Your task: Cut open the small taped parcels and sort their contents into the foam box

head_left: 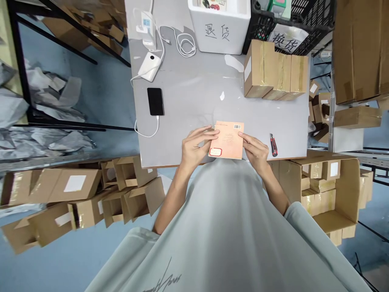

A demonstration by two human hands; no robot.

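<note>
A thin orange booklet (226, 140) with a barcode at its upper right and a red-framed label at its lower left is held between both hands at the front edge of the table. My left hand (198, 145) grips its left side, fingers over the cover. On the opposite side, my right hand (254, 150) pinches the right edge between thumb and fingers. Just right of that hand lies a red and black box cutter (273, 145) on the grey table (188, 97).
Three cardboard boxes (275, 71) stand at the table's back right, before a black crate (316, 20) and a white bin (219, 28). A phone (155, 101), power bank (149, 66) and cables lie left. Cartons (349, 194) flank the table.
</note>
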